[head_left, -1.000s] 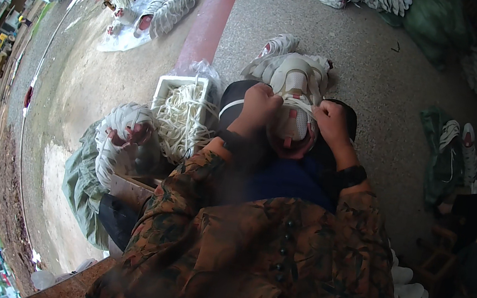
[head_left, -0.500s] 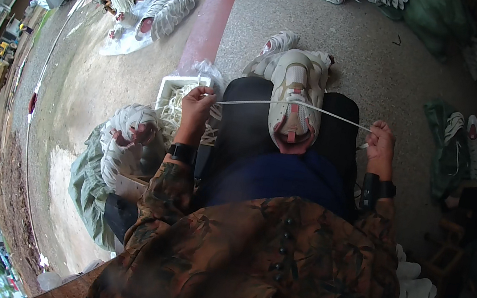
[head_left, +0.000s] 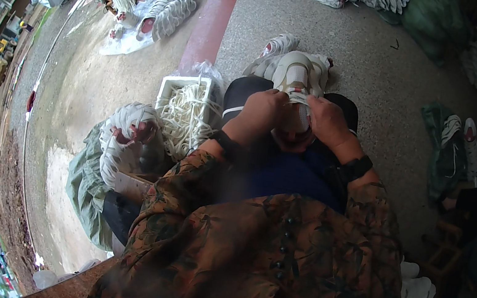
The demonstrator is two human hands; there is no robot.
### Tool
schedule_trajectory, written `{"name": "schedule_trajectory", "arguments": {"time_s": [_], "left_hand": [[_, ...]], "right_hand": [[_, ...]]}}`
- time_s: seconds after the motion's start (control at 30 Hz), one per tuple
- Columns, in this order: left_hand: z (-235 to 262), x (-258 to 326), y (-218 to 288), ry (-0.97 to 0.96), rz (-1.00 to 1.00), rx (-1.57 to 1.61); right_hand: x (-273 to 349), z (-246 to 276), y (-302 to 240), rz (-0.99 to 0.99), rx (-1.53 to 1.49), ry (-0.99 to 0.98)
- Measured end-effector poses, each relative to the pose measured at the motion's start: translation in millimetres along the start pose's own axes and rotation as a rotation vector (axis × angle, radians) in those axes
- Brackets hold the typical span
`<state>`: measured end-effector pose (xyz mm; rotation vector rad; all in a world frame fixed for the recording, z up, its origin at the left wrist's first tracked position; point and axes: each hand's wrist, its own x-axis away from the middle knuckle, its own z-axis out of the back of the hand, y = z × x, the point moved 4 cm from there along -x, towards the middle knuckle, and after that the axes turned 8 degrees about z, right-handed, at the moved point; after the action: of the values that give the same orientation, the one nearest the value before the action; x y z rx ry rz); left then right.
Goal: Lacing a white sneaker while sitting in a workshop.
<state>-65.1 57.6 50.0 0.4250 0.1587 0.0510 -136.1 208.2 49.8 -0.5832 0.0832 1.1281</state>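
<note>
From where I stand, the off-white shoe with pale mesh and pinkish-red trim (head_left: 297, 76) lies right between and under the person's fingers, toe pointing away, its opening on the body side of them. The left hand (head_left: 258, 113) and right hand (head_left: 330, 122) face each other close over the tongue, well short of an arm's spread. Each one's fingers are curled in and look pinched together on the thin white fabric shoelace (head_left: 299, 98), though knuckles hide some of the tips; its loose tails show outside both hands, over the dark-trousered knees. To my mind, this wants a pinch close to the knot, equal pull from both sides and the strand kept untwisted, without dragging the tongue askew. Left of the left fingers stands a white rectangular tub (head_left: 165, 86) heaped with loose white laces (head_left: 187, 111).
</note>
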Motion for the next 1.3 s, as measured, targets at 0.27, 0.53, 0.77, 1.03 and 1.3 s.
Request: {"name": "schedule_trajectory", "arguments": {"time_s": [0.27,0.53,0.77,1.03,1.3], "left_hand": [[30.6,38.8,-74.0,0.022,-0.142,0.224],[160.3,164.9,-277.3,-0.1,0.743,0.276],[213.8,268.2,-317.5,-0.06,1.037,0.233],[173.5,229.8,-294.4,-0.163,1.113,-0.107],[29.6,54.2,-98.5,-0.739,0.471,0.985]], "right_hand": [[58.6,29.6,62.9,0.157,-0.005,0.227],[273.7,139.3,230.7,-0.682,0.055,0.207],[414.8,197.0,295.0,-0.679,0.186,0.127],[341.7,132.0,268.7,-0.97,0.142,-0.09],[56.8,11.4,53.3,-0.356,-1.16,-0.219]]}}
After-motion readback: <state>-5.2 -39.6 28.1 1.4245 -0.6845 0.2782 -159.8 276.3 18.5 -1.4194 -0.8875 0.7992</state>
